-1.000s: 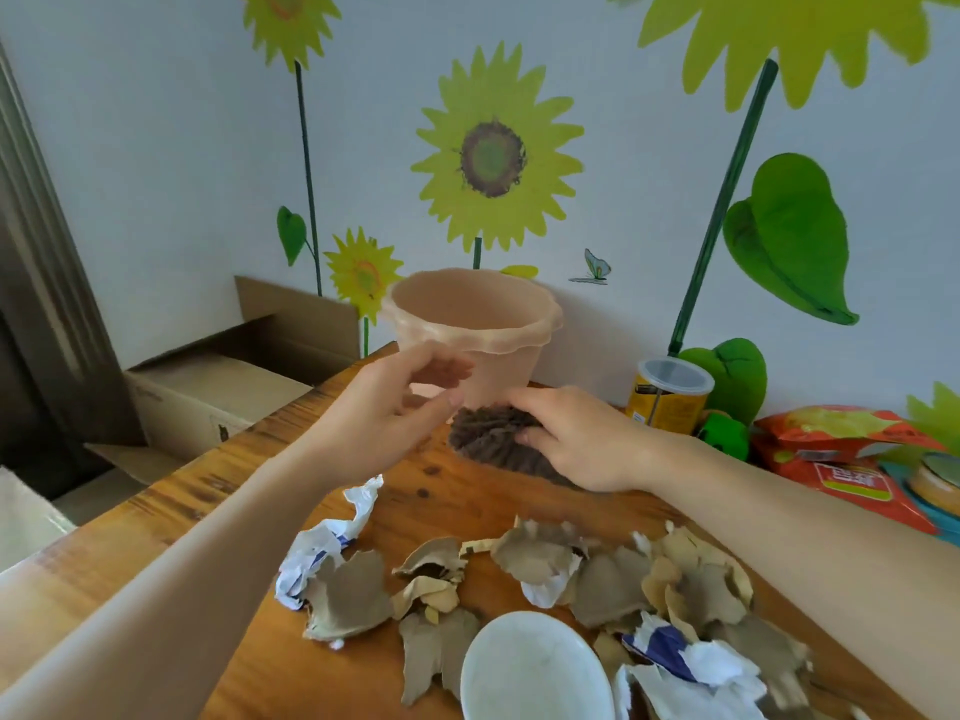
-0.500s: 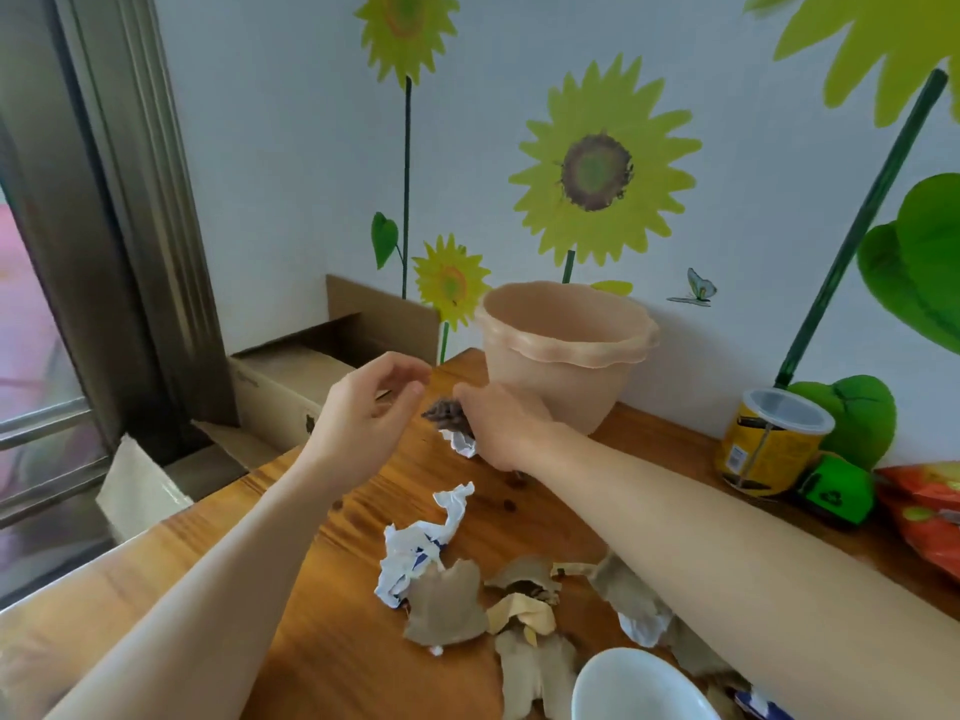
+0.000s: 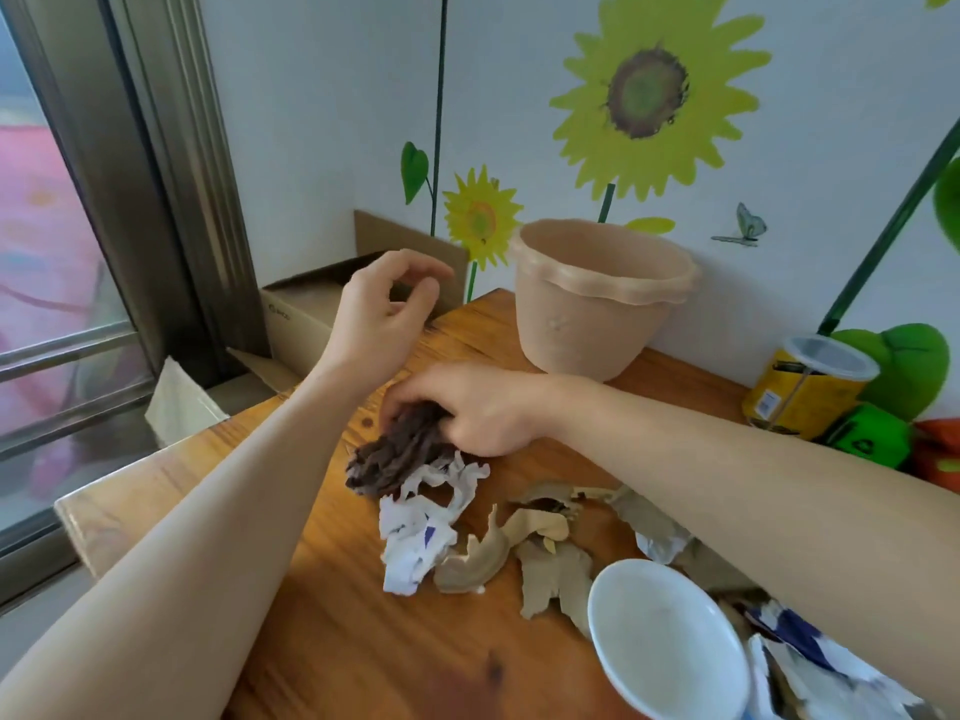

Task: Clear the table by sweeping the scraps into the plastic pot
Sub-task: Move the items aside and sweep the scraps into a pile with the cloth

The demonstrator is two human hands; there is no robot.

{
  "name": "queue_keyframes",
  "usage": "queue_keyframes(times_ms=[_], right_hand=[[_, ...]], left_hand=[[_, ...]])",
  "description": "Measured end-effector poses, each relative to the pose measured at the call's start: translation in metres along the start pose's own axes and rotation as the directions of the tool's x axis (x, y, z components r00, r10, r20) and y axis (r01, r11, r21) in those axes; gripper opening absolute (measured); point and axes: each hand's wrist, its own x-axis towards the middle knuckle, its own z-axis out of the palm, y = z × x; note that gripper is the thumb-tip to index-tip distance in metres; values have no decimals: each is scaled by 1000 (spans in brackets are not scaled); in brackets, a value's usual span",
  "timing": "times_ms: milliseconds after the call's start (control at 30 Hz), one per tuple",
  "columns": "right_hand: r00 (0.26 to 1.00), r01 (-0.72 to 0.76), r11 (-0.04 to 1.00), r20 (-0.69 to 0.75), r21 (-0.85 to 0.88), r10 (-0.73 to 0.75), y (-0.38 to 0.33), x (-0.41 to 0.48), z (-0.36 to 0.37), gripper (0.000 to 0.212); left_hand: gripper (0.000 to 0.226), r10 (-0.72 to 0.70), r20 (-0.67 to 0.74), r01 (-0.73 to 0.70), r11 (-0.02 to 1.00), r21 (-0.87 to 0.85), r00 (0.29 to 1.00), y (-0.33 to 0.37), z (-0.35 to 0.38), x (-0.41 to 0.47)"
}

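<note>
Wooden table [image 3: 322, 641] edge sits just under your left hand [image 3: 382, 317], which hovers loosely curled and empty; sweep that way and scraps [image 3: 470, 543] could drop off; plastic pot [image 3: 597, 304] stands upright beyond your right hand [image 3: 483, 410], mouth up; that hand grips the dark brush [image 3: 397, 457], its long axis pointing back toward you and touching the white paper.

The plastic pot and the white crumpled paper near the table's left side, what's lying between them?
In the head view, the right hand gripping a dark brown brush lies between the plastic pot and the white crumpled paper; otherwise bare wooden table.
</note>
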Motion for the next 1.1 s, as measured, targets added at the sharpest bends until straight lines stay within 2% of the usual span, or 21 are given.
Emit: queue_keyframes(times_ms=[100, 367, 767, 833, 967, 1100], right_hand=[[998, 24, 998, 55, -56, -21, -6, -13, 0, 65], [997, 3, 997, 81, -77, 3, 16, -66, -4, 60], [979, -175, 978, 82, -115, 185, 36, -120, -14, 59], [978, -205, 973, 19, -108, 208, 36, -123, -12, 60], [942, -263, 961, -235, -82, 238, 40, -130, -11, 57], [894, -322, 946, -337, -28, 294, 43, -140, -20, 61]], left_hand=[[24, -47, -11, 46, 997, -67, 999, -1, -1, 1], [24, -56, 66, 60, 997, -46, 996, 1, 8, -4], [23, -11, 191, 19, 999, -42, 982, 6, 20, -11], [23, 6, 219, 3, 999, -39, 976, 7, 24, -14], [23, 41, 279, -29, 998, -48, 959, 7, 34, -20], [24, 41, 369, -30, 999, -35, 928, 5, 47, -30]])
